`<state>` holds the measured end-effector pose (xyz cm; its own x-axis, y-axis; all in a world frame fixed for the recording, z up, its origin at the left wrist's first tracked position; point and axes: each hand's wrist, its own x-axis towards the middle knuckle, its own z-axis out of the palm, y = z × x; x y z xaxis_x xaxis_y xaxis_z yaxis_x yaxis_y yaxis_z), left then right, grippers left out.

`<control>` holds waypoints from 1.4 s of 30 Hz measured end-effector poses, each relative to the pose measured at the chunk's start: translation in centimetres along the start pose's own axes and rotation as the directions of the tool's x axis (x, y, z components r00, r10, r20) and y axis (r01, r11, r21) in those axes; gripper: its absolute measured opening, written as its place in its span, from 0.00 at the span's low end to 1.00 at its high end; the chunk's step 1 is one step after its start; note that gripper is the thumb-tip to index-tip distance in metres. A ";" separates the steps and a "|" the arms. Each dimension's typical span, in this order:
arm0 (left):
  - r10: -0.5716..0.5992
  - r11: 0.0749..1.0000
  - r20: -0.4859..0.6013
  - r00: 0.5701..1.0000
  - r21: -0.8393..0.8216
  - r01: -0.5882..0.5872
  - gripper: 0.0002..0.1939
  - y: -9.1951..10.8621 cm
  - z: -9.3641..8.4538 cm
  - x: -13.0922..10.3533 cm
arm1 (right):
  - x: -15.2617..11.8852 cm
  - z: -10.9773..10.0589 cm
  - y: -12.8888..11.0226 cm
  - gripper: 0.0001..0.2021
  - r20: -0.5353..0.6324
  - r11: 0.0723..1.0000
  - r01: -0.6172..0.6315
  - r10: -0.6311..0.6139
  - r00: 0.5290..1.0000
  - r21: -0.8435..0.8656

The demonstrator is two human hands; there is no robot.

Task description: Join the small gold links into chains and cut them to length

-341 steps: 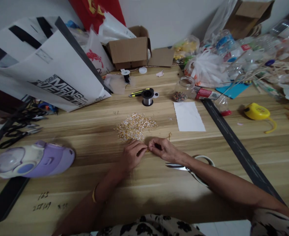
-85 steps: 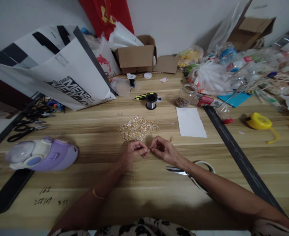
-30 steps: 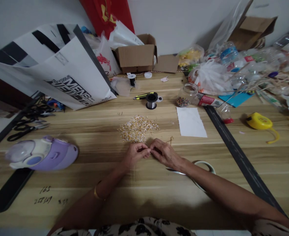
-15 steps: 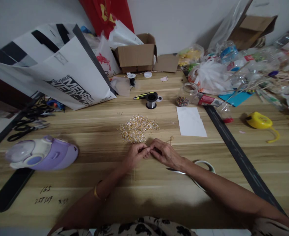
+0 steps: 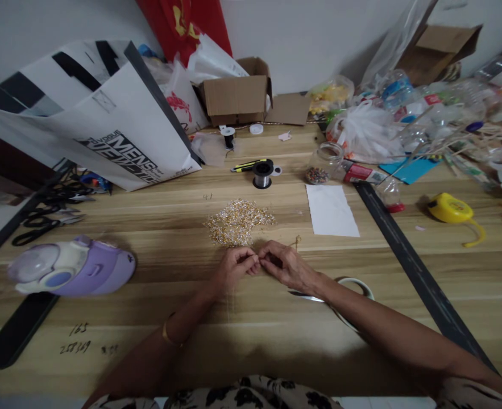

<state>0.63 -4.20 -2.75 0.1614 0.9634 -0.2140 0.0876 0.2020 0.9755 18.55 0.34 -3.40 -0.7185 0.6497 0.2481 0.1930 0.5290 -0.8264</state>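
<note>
My left hand (image 5: 236,268) and my right hand (image 5: 287,266) meet at the fingertips over the table, both closed in a pinch. What lies between the fingers is too small to make out. Thin pale threads or wires hang below my left hand. Just beyond the fingers lies a heap of gold and clear beads (image 5: 237,221). A small gold strand (image 5: 297,242) rests beside my right knuckles. Under my right forearm, partly covered, are scissors (image 5: 306,296) with white handles, the blade pointing left.
Behind the beads stand a wire spool (image 5: 262,174) and a yellow-black cutter (image 5: 244,165). White paper (image 5: 332,210) and a bead jar (image 5: 319,165) are at right, a yellow tape measure (image 5: 450,208) farther out. A purple bottle (image 5: 99,267) lies left, near a paper bag (image 5: 127,125).
My fingertips have shifted very slightly, with a small gap now showing between the two hands. The things on the table have stayed in place.
</note>
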 end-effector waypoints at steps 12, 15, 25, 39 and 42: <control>-0.003 1.000 0.017 1.000 -0.014 0.003 0.17 -0.1 0.0 0.0 | -0.4 0.3 0.2 0.15 -0.065 0.986 0.119 -0.127 0.990 -0.118; 0.008 1.000 0.018 1.000 -0.007 -0.008 0.17 -0.3 -0.1 0.0 | -0.4 0.4 0.1 0.16 -0.051 0.976 0.184 -0.191 0.980 -0.116; 0.017 1.000 0.006 1.000 0.001 -0.017 0.17 -0.5 0.0 0.1 | -0.2 0.4 0.4 0.05 -0.036 0.997 0.071 -0.071 0.997 -0.015; 0.035 0.998 -0.034 0.999 0.044 -0.033 0.17 0.1 0.0 0.0 | 0.2 0.0 0.0 0.07 0.010 0.989 -0.099 0.098 0.995 0.114; 0.039 0.998 -0.038 0.999 0.041 -0.037 0.17 0.0 0.0 0.0 | 0.2 0.1 0.1 0.07 -0.014 0.988 -0.102 0.104 0.994 0.114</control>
<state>0.59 -4.22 -2.71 0.1271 0.9765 -0.1741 0.1218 0.1588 0.9798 18.38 0.49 -3.49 -0.6854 0.7086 0.1676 0.1878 0.3944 -0.8995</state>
